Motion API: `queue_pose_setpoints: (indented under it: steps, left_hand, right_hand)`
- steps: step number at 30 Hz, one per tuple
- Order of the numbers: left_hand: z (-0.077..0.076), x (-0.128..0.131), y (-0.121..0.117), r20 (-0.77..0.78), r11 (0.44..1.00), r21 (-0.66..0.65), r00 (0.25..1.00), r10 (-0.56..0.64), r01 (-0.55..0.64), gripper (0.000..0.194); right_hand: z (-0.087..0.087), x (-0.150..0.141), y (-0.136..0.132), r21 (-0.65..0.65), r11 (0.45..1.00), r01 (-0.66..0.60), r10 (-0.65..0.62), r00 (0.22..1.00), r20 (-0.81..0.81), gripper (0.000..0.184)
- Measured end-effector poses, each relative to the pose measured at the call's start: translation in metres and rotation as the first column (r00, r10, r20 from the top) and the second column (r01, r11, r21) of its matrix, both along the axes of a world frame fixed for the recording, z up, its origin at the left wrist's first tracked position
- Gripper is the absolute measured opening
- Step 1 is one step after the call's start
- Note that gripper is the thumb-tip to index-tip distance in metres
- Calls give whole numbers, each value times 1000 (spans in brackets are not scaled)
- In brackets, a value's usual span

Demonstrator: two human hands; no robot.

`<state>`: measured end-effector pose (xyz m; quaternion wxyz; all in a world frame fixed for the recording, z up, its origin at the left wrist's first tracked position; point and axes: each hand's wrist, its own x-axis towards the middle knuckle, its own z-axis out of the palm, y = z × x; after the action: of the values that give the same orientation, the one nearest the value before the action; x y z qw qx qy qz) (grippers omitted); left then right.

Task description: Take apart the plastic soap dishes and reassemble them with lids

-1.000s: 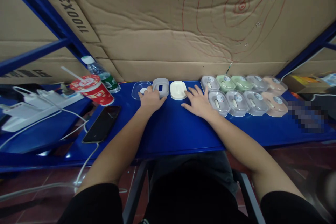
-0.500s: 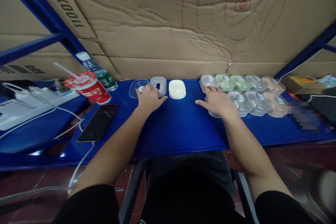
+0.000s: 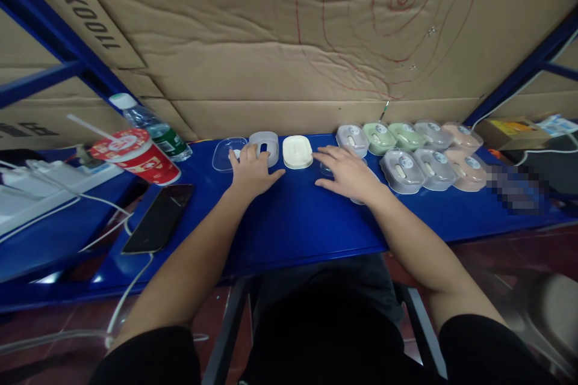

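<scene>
Bumping the cream piece [image 3: 298,151]: it sits just beside your right hand [image 3: 347,169], so a careless leftward push could knock it askew.
Clear lid [image 3: 227,155]: your left hand [image 3: 253,171] overlaps it and the grey shell [image 3: 266,147]; uneven pressure could skid either one.
Left grip: fingers spread loosely, nothing clasped.
Right grip: fingers splayed over a clear-lidded box [image 3: 326,171] near the row's end; your hand mostly hides it, so whether it's gripped can't be told.
</scene>
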<state>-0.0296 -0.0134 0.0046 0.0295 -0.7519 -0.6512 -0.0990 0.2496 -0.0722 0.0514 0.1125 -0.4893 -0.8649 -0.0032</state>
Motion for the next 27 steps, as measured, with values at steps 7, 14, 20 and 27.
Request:
queue_pose_setpoints:
  steps: [7,14,20,27]
  left_hand:
    - [5,5,-2,46,998,23,997,-66,65,69]
    - [16,23,-19,170,925,240,926,-337,293,57]
    - [11,41,-37,337,830,351,769,-543,433,59]
    - [16,-5,7,643,942,326,748,-161,-78,21]
  right_hand:
    - [-2,16,8,-116,954,278,-267,958,104,75]
    - [-6,-2,5,101,961,256,-217,931,-293,48]
    - [-14,-19,-3,-54,986,157,-154,752,-641,59]
    - [2,-5,-5,7,999,50,-43,917,-396,65]
